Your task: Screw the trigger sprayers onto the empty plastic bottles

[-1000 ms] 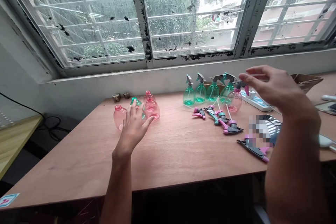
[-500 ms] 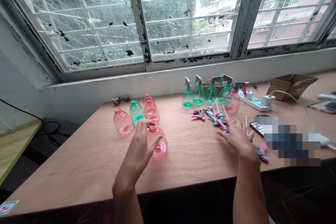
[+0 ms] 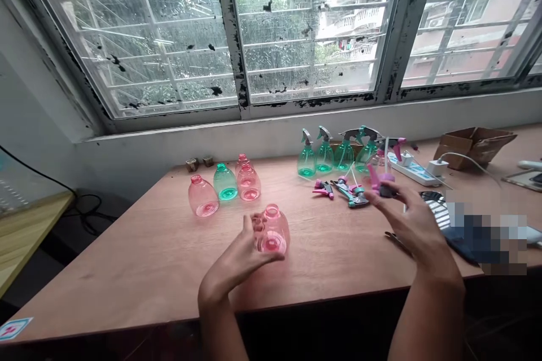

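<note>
My left hand (image 3: 241, 248) is wrapped round the side of an open pink bottle (image 3: 279, 231), which stands near the front of the table. Raised over the table, my right hand (image 3: 417, 225) grips a pink and dark spray head (image 3: 375, 177), its thin tube pointing up. Just left of that hand lie loose spray heads (image 3: 351, 194) in pink, green and grey. To the far left stand open bottles without heads: a green bottle (image 3: 225, 183), a pink bottle (image 3: 202, 197) and two more pink bottles (image 3: 249, 183), one partly hidden behind the other.
Several green spray bottles (image 3: 306, 161) with heads fitted line the back, a pink one partly hidden beside them. A white power strip (image 3: 412, 169), a cardboard box (image 3: 470, 149) and a phone (image 3: 398, 241) are at the right. The table's front edge runs below my hands.
My right hand has lifted a pink spray head from the pile. My left hand has closed on the pink bottle and brought it rightward, away from the other bottles. The view has shifted slightly.
</note>
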`<state>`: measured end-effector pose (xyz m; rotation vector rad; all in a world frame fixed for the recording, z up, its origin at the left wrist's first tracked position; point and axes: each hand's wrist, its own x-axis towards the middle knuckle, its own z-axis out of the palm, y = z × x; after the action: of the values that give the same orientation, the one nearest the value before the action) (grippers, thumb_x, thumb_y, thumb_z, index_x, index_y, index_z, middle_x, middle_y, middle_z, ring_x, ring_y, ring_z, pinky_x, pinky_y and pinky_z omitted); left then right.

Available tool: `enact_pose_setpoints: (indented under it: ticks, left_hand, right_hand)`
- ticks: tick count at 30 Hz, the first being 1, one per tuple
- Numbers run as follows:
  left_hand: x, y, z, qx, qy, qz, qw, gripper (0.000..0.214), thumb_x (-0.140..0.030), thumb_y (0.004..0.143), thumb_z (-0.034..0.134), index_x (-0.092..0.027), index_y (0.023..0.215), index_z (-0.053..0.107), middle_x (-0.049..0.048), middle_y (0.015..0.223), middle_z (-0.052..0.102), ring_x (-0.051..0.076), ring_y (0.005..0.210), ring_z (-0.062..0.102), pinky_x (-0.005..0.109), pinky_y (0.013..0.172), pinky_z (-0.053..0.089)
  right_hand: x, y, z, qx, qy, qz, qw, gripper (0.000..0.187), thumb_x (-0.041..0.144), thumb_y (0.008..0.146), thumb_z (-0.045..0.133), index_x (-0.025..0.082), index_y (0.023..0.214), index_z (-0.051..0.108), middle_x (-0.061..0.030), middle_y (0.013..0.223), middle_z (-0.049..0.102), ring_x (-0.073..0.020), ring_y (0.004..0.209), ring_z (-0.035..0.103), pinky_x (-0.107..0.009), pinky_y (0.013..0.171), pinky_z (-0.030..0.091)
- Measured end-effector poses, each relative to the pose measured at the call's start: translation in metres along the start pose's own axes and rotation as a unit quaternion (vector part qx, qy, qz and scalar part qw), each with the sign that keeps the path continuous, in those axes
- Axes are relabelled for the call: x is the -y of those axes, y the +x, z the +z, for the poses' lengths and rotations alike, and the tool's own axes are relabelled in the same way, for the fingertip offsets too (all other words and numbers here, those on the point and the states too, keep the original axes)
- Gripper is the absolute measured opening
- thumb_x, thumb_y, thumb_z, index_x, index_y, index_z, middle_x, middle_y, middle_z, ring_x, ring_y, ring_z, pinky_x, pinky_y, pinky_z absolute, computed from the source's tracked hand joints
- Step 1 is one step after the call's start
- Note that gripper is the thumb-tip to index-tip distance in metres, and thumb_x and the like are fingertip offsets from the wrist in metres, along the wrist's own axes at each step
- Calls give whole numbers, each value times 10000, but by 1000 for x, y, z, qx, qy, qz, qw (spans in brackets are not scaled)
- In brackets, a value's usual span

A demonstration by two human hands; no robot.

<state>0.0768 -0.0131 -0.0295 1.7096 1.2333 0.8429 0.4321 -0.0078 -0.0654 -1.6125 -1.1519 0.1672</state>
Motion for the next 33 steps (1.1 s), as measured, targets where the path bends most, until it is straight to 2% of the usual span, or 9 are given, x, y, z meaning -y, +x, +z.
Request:
enact_pose_setpoints:
  ticks: [2, 3, 6, 10, 15, 20, 26, 29, 33]
  left_hand:
    - [-3, 1, 1, -46, -2, 22, 999, 723, -472, 805, 939, -244, 1320, 486, 189, 1476, 610, 360, 1328, 660, 534, 1100, 549]
    - [-6, 2, 1, -66, -1, 37, 997, 745, -513, 815, 932, -249, 1351, 487, 182, 1462, 611, 362, 1326, 649, 548, 1113, 531]
    - [-13, 4, 3, -125, -9, 99, 987, 752, -615, 839, 892, -286, 1418, 542, 129, 1404, 627, 342, 1257, 651, 564, 1146, 490]
    - [-16, 10, 9, -227, -71, 190, 953, 786, -657, 810, 901, -341, 1449, 568, 101, 1521, 541, 341, 1394, 582, 550, 1217, 455]
    - [-11, 8, 10, -335, -175, 247, 892, 762, -436, 706, 1053, -282, 1340, 659, 111, 1450, 691, 347, 1476, 593, 541, 1256, 458]
    - [-6, 2, 4, -308, -170, 245, 903, 655, -466, 803, 992, -302, 1386, 743, 92, 1455, 730, 337, 1379, 678, 521, 1207, 533]
    - [-4, 6, 7, -255, -199, 283, 903, 711, -352, 798, 1012, -395, 1448, 725, 41, 1521, 700, 265, 1437, 623, 374, 1156, 570]
    - [-4, 8, 11, -274, -223, 287, 890, 840, -333, 767, 1036, -421, 1511, 658, 37, 1514, 704, 242, 1381, 655, 352, 1129, 567]
    - [-3, 13, 14, -359, -268, 279, 849, 723, -411, 817, 992, -345, 1465, 679, 63, 1477, 726, 280, 1389, 655, 454, 1207, 518]
  right_hand:
    - [29, -4, -7, -27, 203, 5, 979, 525, 666, 876, 762, 242, 1183, 794, -137, 1239, 770, -341, 1095, 709, -439, 843, 573]
    - [43, -7, -8, -49, 297, -7, 954, 479, 675, 909, 687, 237, 1072, 789, -109, 1108, 774, -286, 960, 700, -360, 702, 532]
    - [75, -13, -4, -91, 458, -7, 884, 425, 658, 923, 645, 238, 880, 694, -23, 791, 664, -185, 672, 588, -265, 505, 377]
    - [88, -23, 4, -102, 456, 7, 884, 462, 565, 781, 962, 228, 854, 655, 59, 676, 562, -109, 576, 462, -210, 482, 341]
    - [85, -34, 10, -94, 488, 19, 868, 506, 509, 802, 984, 206, 709, 591, 86, 613, 459, -70, 528, 365, -219, 470, 286]
    - [87, -33, 12, -113, 542, 53, 831, 363, 393, 895, 905, 203, 744, 634, 83, 645, 456, -64, 509, 366, -223, 469, 284]
    - [86, -31, 19, -42, 538, 58, 840, 444, 443, 828, 970, 204, 701, 618, 85, 605, 462, -59, 477, 373, -211, 435, 288]
    - [84, -33, 23, 38, 519, 74, 850, 477, 514, 792, 1002, 189, 708, 662, 69, 599, 500, -62, 469, 422, -202, 416, 299]
    - [80, -30, 26, 13, 528, 78, 845, 457, 556, 757, 1015, 173, 856, 788, 75, 591, 495, -61, 452, 426, -193, 408, 310]
